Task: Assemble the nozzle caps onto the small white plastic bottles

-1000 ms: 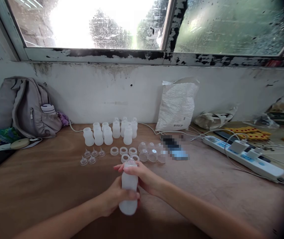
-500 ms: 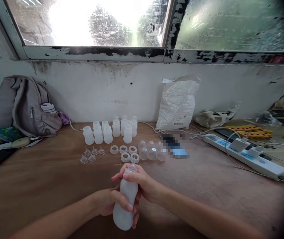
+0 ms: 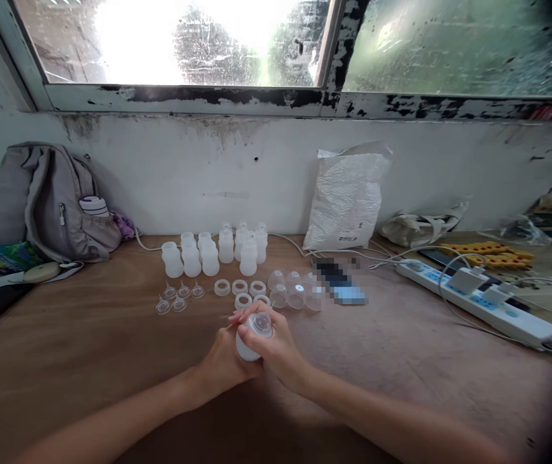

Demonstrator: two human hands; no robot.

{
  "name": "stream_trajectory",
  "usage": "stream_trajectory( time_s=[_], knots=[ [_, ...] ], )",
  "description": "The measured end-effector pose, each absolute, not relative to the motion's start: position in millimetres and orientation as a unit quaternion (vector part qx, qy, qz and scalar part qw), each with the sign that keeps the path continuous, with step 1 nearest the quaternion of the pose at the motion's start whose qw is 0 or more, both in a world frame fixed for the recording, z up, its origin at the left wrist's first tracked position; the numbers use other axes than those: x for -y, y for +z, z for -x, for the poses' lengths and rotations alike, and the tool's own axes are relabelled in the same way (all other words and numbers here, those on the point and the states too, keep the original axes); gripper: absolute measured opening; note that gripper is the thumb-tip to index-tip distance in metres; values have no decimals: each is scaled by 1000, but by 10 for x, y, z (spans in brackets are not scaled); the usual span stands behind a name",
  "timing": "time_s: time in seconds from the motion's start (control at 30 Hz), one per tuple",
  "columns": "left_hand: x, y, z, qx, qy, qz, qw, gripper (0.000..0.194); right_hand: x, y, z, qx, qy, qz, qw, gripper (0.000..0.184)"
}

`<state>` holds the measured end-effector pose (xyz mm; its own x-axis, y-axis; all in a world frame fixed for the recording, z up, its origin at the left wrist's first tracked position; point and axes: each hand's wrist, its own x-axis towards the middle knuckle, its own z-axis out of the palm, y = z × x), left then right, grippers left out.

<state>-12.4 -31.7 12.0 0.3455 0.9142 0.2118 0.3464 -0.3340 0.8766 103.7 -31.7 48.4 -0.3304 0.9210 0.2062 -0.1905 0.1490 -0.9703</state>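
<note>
Both hands hold one frosted white baby bottle, its top with a clear nipple tipped toward me. My right hand wraps round the bottle's neck and collar. Lower down, my left hand grips the body, most of which is hidden. Just beyond lie several clear nipples at the left, white collar rings in the middle, and clear dome caps at the right. Behind them stand several open bottles and several bottles with nipples fitted.
A grey backpack sits at the left against the wall. A white plastic mailer bag leans on the wall. At the right are a white power strip with cables, a blurred-out item and yellow parts.
The bottle has gone from nearly upright in view to tipped with its nipple end facing me. My left hand has moved up, closer to my right hand.
</note>
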Motion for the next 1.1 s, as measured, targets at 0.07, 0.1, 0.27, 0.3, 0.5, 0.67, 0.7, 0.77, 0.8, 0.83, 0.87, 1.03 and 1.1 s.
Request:
stream_trajectory(
  time_s=[0.07, 0.1, 0.27, 0.3, 0.5, 0.67, 0.7, 0.77, 0.8, 0.83, 0.87, 1.03, 1.1],
  knots=[
    [314, 113, 116, -448, 373, -730, 357, 20, 335, 441, -1011, 564, 556, 331, 513, 12],
    [305, 100, 114, -455, 376, -730, 344, 20, 338, 418, -998, 556, 549, 339, 524, 11],
    [231, -12, 138, -493, 422, -700, 299, 31, 304, 328, -945, 544, 517, 354, 558, 12],
    [218, -28, 144, -500, 422, -697, 293, 33, 294, 322, -940, 543, 514, 355, 561, 11],
    [164, -18, 153, -511, 397, -725, 236, 30, 219, 286, -894, 510, 520, 362, 582, 13],
    [123, 23, 152, -505, 395, -732, 229, 29, 170, 270, -851, 531, 485, 380, 582, 12],
    [115, 28, 152, -495, 404, -729, 246, 32, 152, 292, -867, 561, 473, 374, 568, 13],
    [95, 39, 151, -468, 434, -710, 297, 41, 82, 370, -940, 646, 445, 349, 513, 17],
    [84, 46, 151, -457, 450, -693, 328, 45, 27, 423, -999, 692, 430, 333, 475, 20],
    [72, 52, 152, -452, 464, -672, 359, 47, -42, 480, -1071, 734, 410, 317, 438, 26],
    [61, 60, 155, -452, 476, -648, 386, 47, -120, 535, -1153, 768, 385, 308, 409, 31],
    [27, 101, 211, -498, 511, -535, 452, 40, -497, 641, -1555, 851, 39, 448, 271, 25],
    [26, 110, 247, -501, 516, -522, 458, 38, -570, 602, -1653, 850, -53, 492, 181, 25]
  ],
)
